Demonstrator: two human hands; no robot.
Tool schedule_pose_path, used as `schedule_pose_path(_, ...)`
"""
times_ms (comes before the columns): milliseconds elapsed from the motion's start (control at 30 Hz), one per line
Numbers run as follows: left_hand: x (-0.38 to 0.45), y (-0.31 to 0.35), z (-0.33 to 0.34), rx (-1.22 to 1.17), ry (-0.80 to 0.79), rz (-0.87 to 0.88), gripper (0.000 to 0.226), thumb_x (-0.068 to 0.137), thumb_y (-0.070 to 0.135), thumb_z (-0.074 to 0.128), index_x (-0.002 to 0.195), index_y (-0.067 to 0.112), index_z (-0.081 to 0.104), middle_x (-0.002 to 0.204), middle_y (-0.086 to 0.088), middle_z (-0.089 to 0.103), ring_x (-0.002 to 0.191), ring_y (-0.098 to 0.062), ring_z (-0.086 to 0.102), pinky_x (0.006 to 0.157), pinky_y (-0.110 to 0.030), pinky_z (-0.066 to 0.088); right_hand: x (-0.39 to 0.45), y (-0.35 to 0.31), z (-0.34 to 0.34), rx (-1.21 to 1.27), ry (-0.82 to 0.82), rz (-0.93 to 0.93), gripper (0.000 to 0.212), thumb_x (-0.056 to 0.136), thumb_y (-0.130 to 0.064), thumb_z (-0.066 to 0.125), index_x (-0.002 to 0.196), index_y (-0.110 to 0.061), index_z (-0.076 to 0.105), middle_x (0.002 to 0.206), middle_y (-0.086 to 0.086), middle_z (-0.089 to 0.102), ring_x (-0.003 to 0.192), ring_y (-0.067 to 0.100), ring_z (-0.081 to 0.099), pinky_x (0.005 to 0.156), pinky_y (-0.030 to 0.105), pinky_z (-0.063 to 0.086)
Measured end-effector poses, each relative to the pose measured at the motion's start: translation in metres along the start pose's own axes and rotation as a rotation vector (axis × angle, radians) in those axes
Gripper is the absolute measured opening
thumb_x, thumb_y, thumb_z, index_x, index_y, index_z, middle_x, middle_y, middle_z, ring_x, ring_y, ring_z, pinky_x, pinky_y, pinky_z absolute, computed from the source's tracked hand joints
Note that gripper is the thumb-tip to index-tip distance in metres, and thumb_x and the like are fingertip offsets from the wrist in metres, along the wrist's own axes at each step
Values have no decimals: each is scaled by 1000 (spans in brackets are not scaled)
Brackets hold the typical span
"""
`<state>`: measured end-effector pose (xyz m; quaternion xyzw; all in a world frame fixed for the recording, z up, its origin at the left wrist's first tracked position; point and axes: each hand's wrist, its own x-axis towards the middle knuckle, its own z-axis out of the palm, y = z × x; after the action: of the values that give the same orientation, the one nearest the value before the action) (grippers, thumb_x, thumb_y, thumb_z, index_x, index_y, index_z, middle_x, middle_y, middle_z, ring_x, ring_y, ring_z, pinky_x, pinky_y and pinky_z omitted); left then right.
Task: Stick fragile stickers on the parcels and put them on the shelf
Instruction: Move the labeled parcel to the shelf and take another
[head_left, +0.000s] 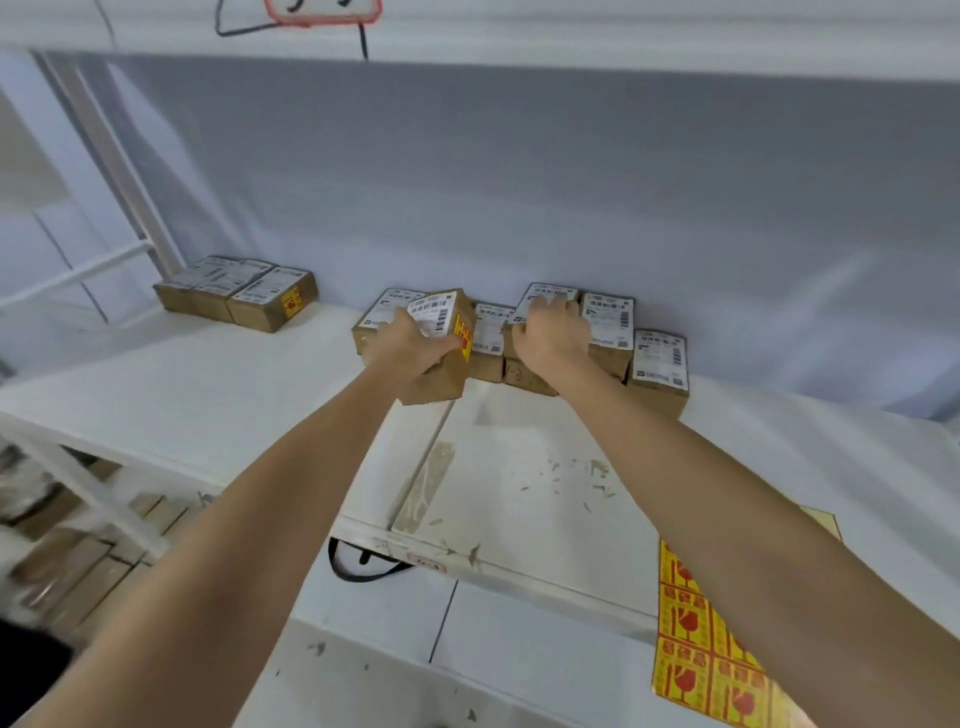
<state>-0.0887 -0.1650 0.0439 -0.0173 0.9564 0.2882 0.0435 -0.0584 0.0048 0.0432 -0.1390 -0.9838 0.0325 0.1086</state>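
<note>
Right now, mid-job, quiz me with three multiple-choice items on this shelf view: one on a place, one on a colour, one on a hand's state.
1. Where does the sheet of fragile stickers lie?
A. on the lower surface near the right forearm
B. on the far-left stack
C. on the wall

2. What colours are the fragile stickers?
A. blue and white
B. yellow and red
C. green and black

3. What is the left hand doing?
A. hanging idle
B. pressing the shelf
C. gripping a tilted parcel

Answers: 1 A, the sheet shows at bottom right beside the forearm. 2 B, red marks on yellow. 3 C, its fingers curl round the brown box.
</note>
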Motion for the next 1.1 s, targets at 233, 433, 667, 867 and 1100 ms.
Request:
schedule_pose_path(233, 54, 8, -4, 163, 98, 79, 87, 69, 63, 65, 131, 9, 36, 128, -17, 47, 119, -35, 43, 93, -43, 41, 38, -15, 7, -101, -125, 194, 55, 96, -45, 32, 136, -7, 38, 139, 18, 39, 124, 32, 40, 92, 37, 37)
schedule_pose_path(433, 94, 11, 8, 280, 83, 152, 83, 74, 63, 61, 131, 10, 35, 128, -17, 46, 118, -35, 42, 90, -42, 41, 57, -31, 29, -157, -224, 293, 68, 96, -52, 24, 144, -4, 26, 148, 25, 27, 135, 39, 28, 109, 50, 23)
schedule_pose_path(667, 124, 11, 9, 322, 55, 228, 84, 76, 63, 60, 134, 9, 32, 127, -16, 46, 120, -34, 42, 89, -42, 42, 64, -36, 37, -224, -241, 387, 73, 92, -60, 30, 142, -7, 32, 143, 22, 35, 130, 38, 36, 108, 54, 24)
schedule_pose_path(867, 136, 8, 7, 336, 49, 231, 87, 75, 65, 60, 136, 10, 31, 129, -16, 45, 121, -34, 42, 91, -42, 43, 70, -39, 30, -248, -267, 442, 88, 77, -76, 40, 135, -10, 39, 135, 17, 43, 122, 32, 42, 98, 41, 34)
schedule_pose_path(1100, 131, -9, -14, 294, 100, 194, 85, 76, 63, 60, 135, 9, 33, 127, -15, 46, 117, -31, 43, 91, -39, 41, 71, -39, 30, -329, -279, 376, 83, 81, -75, 40, 137, -14, 36, 137, 15, 42, 122, 29, 44, 94, 36, 36)
